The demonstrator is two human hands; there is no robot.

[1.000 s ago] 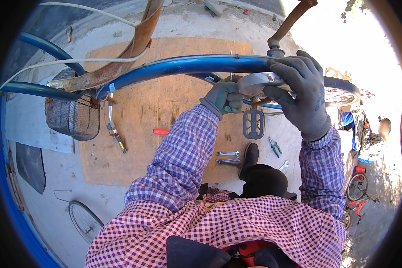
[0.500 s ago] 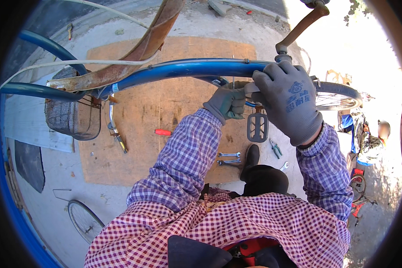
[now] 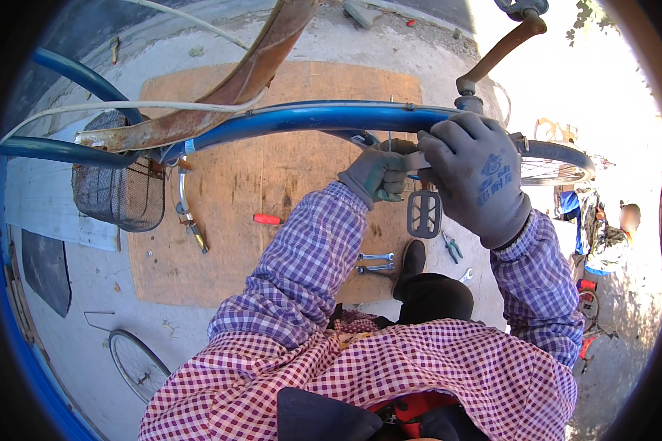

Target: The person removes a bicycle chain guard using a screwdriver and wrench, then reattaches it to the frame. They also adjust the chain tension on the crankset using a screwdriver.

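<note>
In front of me is a blue bicycle frame (image 3: 309, 116), with a black pedal (image 3: 424, 213) just below my hands and a rusty crank arm (image 3: 502, 55) at the upper right. My left hand (image 3: 384, 173), in a grey glove, is closed in a fist under the frame tube. A thin metal rod (image 3: 390, 126) rises beside its fingers. My right hand (image 3: 482, 173), gloved the same way, is curled beside the tube, its fingertips close to the left hand. A small pale piece (image 3: 417, 160) shows between the two hands; its kind I cannot make out.
A brown board (image 3: 198, 272) lies on the concrete, bearing a red-handled tool (image 3: 268, 219) and wrenches (image 3: 376, 256). Pliers (image 3: 452, 248) lie to the right. A wire basket (image 3: 121, 192) and a rusty mudguard (image 3: 221, 95) are at the left. A person (image 3: 603, 231) is at the far right.
Both hands stay closed by the tube. My right hand has shifted slightly downward and the left a little to the right. The view has tilted very slightly.
</note>
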